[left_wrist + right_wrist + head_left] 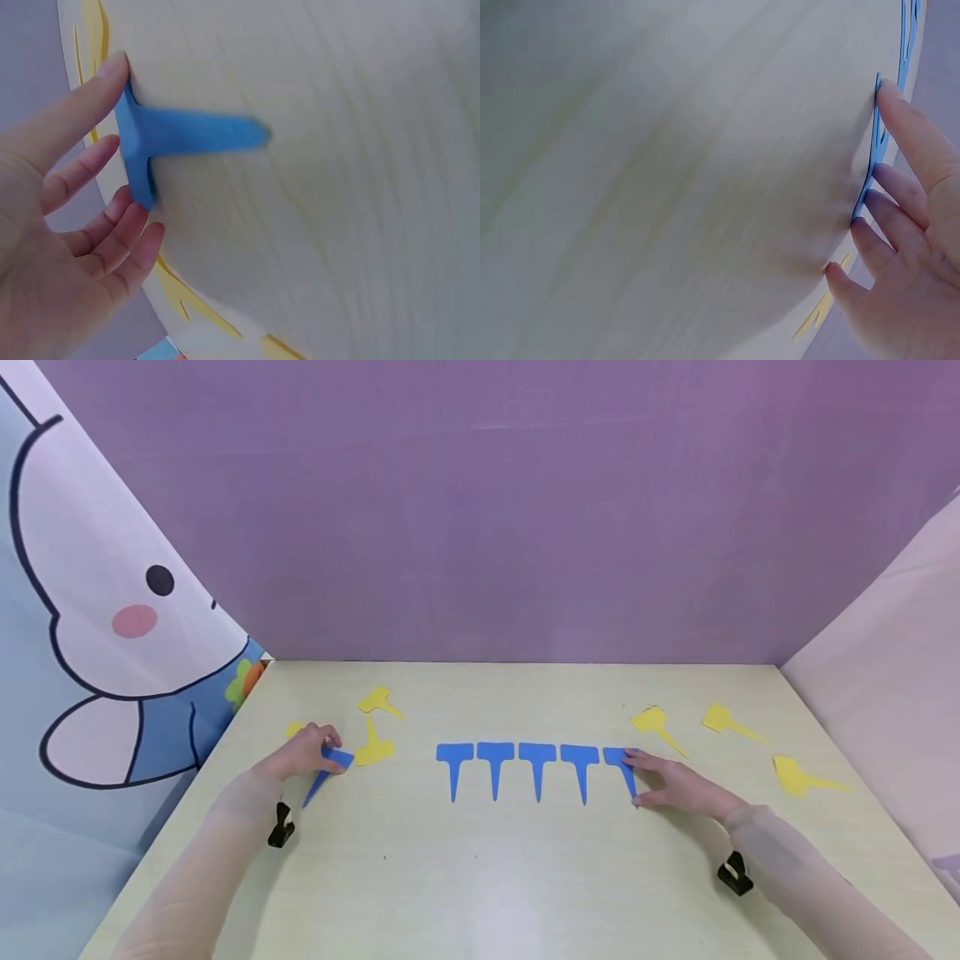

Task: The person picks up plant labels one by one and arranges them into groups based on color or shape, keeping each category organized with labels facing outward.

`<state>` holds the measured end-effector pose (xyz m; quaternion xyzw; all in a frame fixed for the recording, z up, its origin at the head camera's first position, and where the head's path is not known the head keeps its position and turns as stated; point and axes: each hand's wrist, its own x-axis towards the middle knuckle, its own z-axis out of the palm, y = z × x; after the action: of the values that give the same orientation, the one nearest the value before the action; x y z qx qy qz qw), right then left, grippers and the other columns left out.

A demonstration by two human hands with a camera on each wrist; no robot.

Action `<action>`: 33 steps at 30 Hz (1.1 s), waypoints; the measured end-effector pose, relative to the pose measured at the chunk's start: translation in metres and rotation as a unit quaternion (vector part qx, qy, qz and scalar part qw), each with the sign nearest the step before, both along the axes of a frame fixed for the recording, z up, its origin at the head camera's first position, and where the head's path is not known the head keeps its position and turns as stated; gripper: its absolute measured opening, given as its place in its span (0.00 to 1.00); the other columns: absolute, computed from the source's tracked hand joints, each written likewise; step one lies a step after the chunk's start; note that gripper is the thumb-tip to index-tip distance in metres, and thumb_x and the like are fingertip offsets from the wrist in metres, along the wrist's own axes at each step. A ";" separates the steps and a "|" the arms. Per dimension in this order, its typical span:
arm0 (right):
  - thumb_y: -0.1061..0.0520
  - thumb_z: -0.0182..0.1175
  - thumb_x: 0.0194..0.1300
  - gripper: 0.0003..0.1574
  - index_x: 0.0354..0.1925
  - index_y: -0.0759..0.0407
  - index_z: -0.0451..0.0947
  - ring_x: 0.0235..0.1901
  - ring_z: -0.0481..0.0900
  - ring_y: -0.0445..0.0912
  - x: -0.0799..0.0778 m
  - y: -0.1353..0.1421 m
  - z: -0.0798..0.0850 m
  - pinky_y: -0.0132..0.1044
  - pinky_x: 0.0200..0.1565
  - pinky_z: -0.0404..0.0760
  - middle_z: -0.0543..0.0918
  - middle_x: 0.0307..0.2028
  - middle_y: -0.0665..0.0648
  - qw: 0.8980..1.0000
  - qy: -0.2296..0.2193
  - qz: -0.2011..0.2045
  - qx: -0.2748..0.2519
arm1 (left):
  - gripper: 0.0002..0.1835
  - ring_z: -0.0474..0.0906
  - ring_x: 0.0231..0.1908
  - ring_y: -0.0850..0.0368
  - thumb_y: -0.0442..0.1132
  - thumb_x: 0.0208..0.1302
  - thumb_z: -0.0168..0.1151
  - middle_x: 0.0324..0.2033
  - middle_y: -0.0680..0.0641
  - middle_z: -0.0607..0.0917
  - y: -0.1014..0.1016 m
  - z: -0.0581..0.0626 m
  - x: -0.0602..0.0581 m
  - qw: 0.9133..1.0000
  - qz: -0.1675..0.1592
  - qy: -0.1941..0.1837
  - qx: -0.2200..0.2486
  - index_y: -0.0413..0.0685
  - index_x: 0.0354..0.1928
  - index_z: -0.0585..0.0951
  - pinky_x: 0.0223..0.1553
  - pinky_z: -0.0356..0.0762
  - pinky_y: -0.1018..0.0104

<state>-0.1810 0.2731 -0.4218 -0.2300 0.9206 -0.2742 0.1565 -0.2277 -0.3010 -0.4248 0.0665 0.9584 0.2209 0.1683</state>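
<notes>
My left hand pinches a blue T-shaped plant label between thumb and fingertips at its wide head. The label's stem points down and left. At the right end of a row of blue labels, my right hand touches the last blue label, fingers at its head and thumb near its tip. In the right wrist view those fingers are spread along the label's edge. The row's labels lie side by side, heads away from me; the last one's stem slants right.
Yellow labels lie scattered on the pale wooden table: two right of my left hand, one partly behind it, and three around my right hand. A purple cloth hangs behind the table.
</notes>
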 end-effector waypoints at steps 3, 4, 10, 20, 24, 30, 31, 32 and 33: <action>0.51 0.63 0.52 0.45 0.62 0.69 0.57 0.61 0.48 0.66 0.000 0.000 0.000 0.59 0.57 0.55 0.54 0.63 0.71 1.000 -0.001 0.001 -0.002 | 0.26 0.67 0.35 0.48 0.46 0.45 0.69 0.38 0.37 0.69 0.000 0.001 0.000 1.000 0.000 0.001 -0.001 0.38 0.43 0.73 0.39 0.71 0.57; 0.51 0.63 0.52 0.45 0.62 0.69 0.57 0.61 0.48 0.66 0.001 -0.001 0.001 0.59 0.57 0.55 0.54 0.63 0.71 1.000 -0.001 0.001 -0.004 | 0.25 0.67 0.35 0.48 0.45 0.45 0.69 0.37 0.37 0.69 0.000 0.001 0.001 1.000 -0.001 0.002 0.000 0.38 0.42 0.73 0.38 0.70 0.57; 0.52 0.63 0.52 0.44 0.62 0.69 0.57 0.61 0.48 0.67 0.004 -0.002 0.005 0.60 0.57 0.55 0.54 0.63 0.71 1.000 0.003 0.001 -0.006 | 0.23 0.66 0.33 0.49 0.44 0.45 0.69 0.33 0.39 0.67 -0.002 -0.001 0.001 1.000 -0.011 0.015 0.001 0.36 0.38 0.75 0.37 0.69 0.59; 0.52 0.63 0.52 0.45 0.62 0.69 0.57 0.61 0.48 0.67 0.003 -0.001 0.004 0.59 0.57 0.57 0.54 0.63 0.70 1.000 0.004 0.003 -0.005 | 0.19 0.68 0.33 0.51 0.42 0.47 0.68 0.33 0.43 0.76 0.000 0.000 0.002 0.999 -0.027 0.024 -0.003 0.37 0.38 0.75 0.40 0.72 0.56; 0.51 0.63 0.52 0.45 0.62 0.68 0.57 0.61 0.48 0.66 0.002 0.000 0.002 0.59 0.57 0.56 0.54 0.63 0.70 1.000 0.001 0.000 -0.003 | 0.17 0.70 0.34 0.51 0.39 0.49 0.66 0.35 0.42 0.77 -0.001 0.000 0.003 0.999 -0.031 0.025 0.001 0.37 0.39 0.76 0.42 0.72 0.54; 0.51 0.63 0.52 0.45 0.62 0.68 0.57 0.62 0.48 0.66 0.001 0.000 0.001 0.59 0.57 0.56 0.54 0.63 0.70 1.000 0.000 -0.003 -0.001 | 0.13 0.71 0.37 0.48 0.33 0.53 0.62 0.36 0.41 0.77 -0.002 0.004 0.004 0.999 -0.040 0.031 0.007 0.35 0.41 0.77 0.45 0.71 0.50; 0.51 0.63 0.52 0.45 0.62 0.68 0.57 0.62 0.48 0.66 0.001 0.000 0.001 0.59 0.57 0.56 0.54 0.63 0.70 1.000 0.000 -0.003 -0.001 | 0.12 0.71 0.37 0.48 0.32 0.53 0.61 0.35 0.41 0.78 -0.003 0.005 0.005 0.999 -0.042 0.033 0.008 0.34 0.41 0.77 0.45 0.71 0.50; 0.50 0.63 0.52 0.45 0.62 0.68 0.57 0.62 0.48 0.66 0.001 0.000 0.001 0.59 0.57 0.56 0.54 0.63 0.70 1.000 0.000 -0.003 -0.001 | 0.11 0.72 0.37 0.48 0.31 0.54 0.60 0.35 0.41 0.78 -0.003 0.005 0.005 0.998 -0.041 0.036 0.011 0.34 0.41 0.78 0.45 0.71 0.49; 0.50 0.63 0.52 0.45 0.62 0.68 0.57 0.62 0.48 0.66 0.001 0.000 0.001 0.59 0.57 0.56 0.53 0.63 0.70 1.000 0.000 -0.004 0.000 | 0.10 0.72 0.37 0.47 0.30 0.54 0.59 0.35 0.41 0.78 -0.003 0.006 0.005 0.998 -0.040 0.039 0.017 0.33 0.40 0.78 0.45 0.71 0.49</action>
<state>-0.1796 0.2734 -0.4211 -0.2266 0.9214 -0.2748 0.1556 -0.2226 -0.3043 -0.4188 0.1157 0.9569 0.2274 0.1387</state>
